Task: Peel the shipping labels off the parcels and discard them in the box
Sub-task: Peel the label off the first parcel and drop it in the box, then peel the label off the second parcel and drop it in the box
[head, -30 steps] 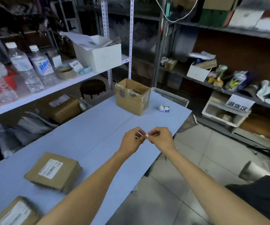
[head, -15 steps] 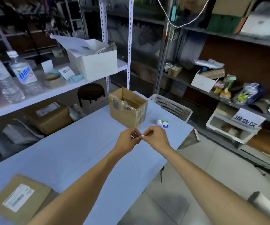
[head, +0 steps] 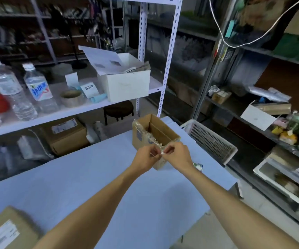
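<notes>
My left hand (head: 146, 158) and my right hand (head: 178, 155) meet just in front of an open brown cardboard box (head: 164, 133) at the far end of the blue table (head: 84, 180). Both pinch a small crumpled white label (head: 160, 153) between their fingertips, level with the box's near rim. The box holds crumpled scraps and has clear tape on its left side. A brown parcel (head: 10, 229) with a white shipping label (head: 0, 237) lies at the table's near left corner.
A white mesh basket (head: 209, 141) stands right of the table end. A small crumpled wrapper (head: 198, 166) lies by my right wrist. The left shelf carries water bottles (head: 37, 90), a tape roll (head: 72, 98) and a white box (head: 127, 87); another labelled parcel (head: 64, 133) sits beneath.
Both hands have moved forward with the label, from mid-table to the box's near rim. The view has shifted forward, so the near parcels slid down and out of the frame.
</notes>
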`<action>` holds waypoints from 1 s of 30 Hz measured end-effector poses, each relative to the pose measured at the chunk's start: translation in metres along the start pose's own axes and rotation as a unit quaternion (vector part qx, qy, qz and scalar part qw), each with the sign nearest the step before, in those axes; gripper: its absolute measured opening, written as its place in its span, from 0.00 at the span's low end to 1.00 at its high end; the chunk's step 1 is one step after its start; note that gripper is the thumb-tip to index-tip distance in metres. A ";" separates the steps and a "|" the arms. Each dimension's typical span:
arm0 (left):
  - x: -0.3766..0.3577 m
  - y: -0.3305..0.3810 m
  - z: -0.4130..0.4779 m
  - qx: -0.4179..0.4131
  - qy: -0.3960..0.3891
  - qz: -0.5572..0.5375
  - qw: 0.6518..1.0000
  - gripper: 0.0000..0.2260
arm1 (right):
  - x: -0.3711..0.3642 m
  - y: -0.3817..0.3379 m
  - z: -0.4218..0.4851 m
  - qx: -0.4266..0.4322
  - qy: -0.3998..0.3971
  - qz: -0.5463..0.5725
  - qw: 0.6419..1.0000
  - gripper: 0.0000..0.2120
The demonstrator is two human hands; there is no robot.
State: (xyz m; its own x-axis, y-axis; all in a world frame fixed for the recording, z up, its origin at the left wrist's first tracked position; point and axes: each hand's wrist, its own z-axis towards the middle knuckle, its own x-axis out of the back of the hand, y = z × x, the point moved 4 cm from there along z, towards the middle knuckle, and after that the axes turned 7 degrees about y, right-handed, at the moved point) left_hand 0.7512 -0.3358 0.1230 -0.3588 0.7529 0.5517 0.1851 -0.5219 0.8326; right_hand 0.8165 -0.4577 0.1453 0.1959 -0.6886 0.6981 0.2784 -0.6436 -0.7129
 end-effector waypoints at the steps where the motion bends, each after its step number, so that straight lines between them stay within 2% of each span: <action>1: -0.001 0.001 0.007 0.002 0.010 0.017 1.000 0.03 | 0.000 0.001 0.011 0.012 -0.013 0.002 1.000 0.03; 8: 0.006 0.026 0.056 -0.011 0.040 0.168 0.985 0.05 | 0.004 -0.008 0.070 0.057 -0.061 -0.006 0.996 0.04; 10: 0.011 0.034 0.069 -0.028 0.037 0.211 0.976 0.06 | 0.006 -0.014 0.086 0.066 -0.063 -0.013 0.996 0.06; 15: 0.023 0.042 0.087 -0.046 0.040 0.319 0.946 0.10 | 0.003 -0.026 0.115 0.114 -0.087 -0.067 0.987 0.05; 19: 0.032 0.042 0.091 -0.040 0.060 0.325 0.943 0.08 | -0.003 -0.025 0.132 0.111 -0.081 -0.099 0.986 0.05; 27: 0.043 0.034 0.091 -0.026 0.072 0.308 0.948 0.12 | -0.003 -0.022 0.147 0.095 -0.075 -0.105 0.987 0.15; 30: 0.049 0.031 0.090 -0.016 0.068 0.300 0.951 0.12 | -0.002 -0.025 0.143 0.095 -0.085 -0.099 0.987 0.12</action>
State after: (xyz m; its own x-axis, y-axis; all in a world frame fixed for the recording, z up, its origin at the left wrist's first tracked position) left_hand 0.8214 -0.2794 0.1799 -0.3125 0.2573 0.9144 0.3669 -0.8553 0.3660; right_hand 0.9438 -0.3917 0.1711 0.2706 -0.4799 0.8345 0.4948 -0.6743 -0.5482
